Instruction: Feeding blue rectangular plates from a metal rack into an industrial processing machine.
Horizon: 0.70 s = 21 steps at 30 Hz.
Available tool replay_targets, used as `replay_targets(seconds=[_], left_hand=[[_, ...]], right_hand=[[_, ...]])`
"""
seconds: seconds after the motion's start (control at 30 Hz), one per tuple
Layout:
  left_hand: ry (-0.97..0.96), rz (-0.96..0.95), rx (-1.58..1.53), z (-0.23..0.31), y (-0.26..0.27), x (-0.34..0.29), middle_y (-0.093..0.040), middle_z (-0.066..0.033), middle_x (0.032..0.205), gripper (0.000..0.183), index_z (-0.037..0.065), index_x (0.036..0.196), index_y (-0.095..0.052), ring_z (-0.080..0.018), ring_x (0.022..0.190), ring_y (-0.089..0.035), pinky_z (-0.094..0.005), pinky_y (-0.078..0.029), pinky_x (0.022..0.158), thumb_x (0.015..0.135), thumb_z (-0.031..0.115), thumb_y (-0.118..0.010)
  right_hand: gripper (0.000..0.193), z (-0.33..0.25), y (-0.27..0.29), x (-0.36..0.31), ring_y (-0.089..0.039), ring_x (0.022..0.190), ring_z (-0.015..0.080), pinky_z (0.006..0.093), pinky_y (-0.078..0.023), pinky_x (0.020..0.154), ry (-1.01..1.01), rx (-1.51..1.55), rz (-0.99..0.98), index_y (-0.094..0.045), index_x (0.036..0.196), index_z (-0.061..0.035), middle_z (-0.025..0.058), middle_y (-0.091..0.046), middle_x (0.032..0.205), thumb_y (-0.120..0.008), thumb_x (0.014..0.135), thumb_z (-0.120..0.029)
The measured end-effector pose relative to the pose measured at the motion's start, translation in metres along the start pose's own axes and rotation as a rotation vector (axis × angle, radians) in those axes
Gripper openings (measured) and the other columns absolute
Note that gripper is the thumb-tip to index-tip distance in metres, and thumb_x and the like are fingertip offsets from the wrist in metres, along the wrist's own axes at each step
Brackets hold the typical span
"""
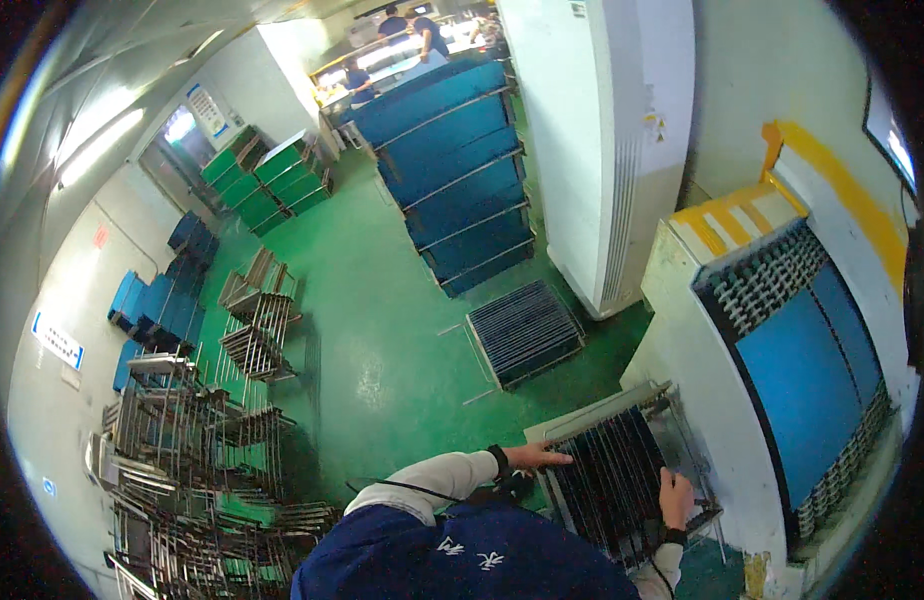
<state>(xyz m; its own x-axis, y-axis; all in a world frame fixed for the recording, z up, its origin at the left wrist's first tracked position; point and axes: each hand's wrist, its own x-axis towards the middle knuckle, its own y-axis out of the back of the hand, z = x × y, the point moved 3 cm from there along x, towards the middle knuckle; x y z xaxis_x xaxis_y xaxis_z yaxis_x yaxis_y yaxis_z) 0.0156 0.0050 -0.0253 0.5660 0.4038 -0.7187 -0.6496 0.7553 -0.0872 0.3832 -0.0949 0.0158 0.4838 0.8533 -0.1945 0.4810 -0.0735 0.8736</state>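
A row of dark panels point(604, 485), held in a metal rack point(709, 515), is set directly before the person, beside the white machine point(687, 360). The rack's upper left side is reached by the left hand point(540, 457), fingers extended, and its right side by the right hand point(676, 497), fingers curled; whether anything is pinched by either cannot be told. A second set of panels point(527, 335) is seen on the green floor point(372, 390), near the stacked blue bins point(457, 180).
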Motion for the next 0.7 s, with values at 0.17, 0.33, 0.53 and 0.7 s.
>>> replay_targets(seconds=[0.17,0.33,0.53,0.7], left_hand=[[0.078,-0.097,0.006,0.017,0.001,-0.009,-0.014,-0.0231,0.164,0.133,0.006,0.16,-0.009,-0.0377,0.149,-0.024,-0.0529,-0.032,0.115,0.069,0.082,-0.069],[0.076,-0.197,0.084,0.023,0.009,-0.014,-0.015,-0.024,0.163,0.137,0.0,0.158,-0.009,-0.0339,0.151,-0.019,-0.0431,-0.019,0.122,0.068,0.084,-0.068],[0.01,-0.186,0.099,0.009,0.01,0.012,-0.024,-0.0223,0.161,0.138,0.0,0.158,-0.011,-0.0318,0.149,-0.025,-0.0434,-0.032,0.117,0.065,0.081,-0.073],[-0.02,-0.146,0.193,0.025,0.011,-0.001,-0.027,-0.0215,0.16,0.136,0.003,0.159,-0.012,-0.0309,0.148,-0.029,-0.0452,-0.037,0.114,0.065,0.078,-0.075]], right_hand=[[0.054,0.013,-0.007,0.005,-0.062,0.084,0.0471,0.0543,-0.047,0.073,0.049,-0.018,0.029,-0.067,0.085,0.0016,0.0287,-0.065,0.09,-0.059,0.094,-0.051],[0.057,0.019,-0.014,0.011,-0.06,0.081,0.0481,0.0551,-0.047,0.07,0.036,-0.08,0.025,-0.063,0.079,-0.0004,0.0283,-0.063,0.085,-0.058,0.093,-0.055],[0.059,0.04,-0.033,0.024,-0.062,0.083,0.0438,0.0545,-0.048,0.071,-0.081,-0.304,0.004,-0.065,0.083,-0.002,0.0242,-0.065,0.084,-0.058,0.092,-0.06],[0.058,0.051,-0.045,0.025,-0.047,0.058,0.0407,0.0526,-0.032,0.057,0.004,-0.19,0.212,-0.054,0.064,0.0049,0.0236,-0.048,0.061,-0.063,0.093,-0.044]])
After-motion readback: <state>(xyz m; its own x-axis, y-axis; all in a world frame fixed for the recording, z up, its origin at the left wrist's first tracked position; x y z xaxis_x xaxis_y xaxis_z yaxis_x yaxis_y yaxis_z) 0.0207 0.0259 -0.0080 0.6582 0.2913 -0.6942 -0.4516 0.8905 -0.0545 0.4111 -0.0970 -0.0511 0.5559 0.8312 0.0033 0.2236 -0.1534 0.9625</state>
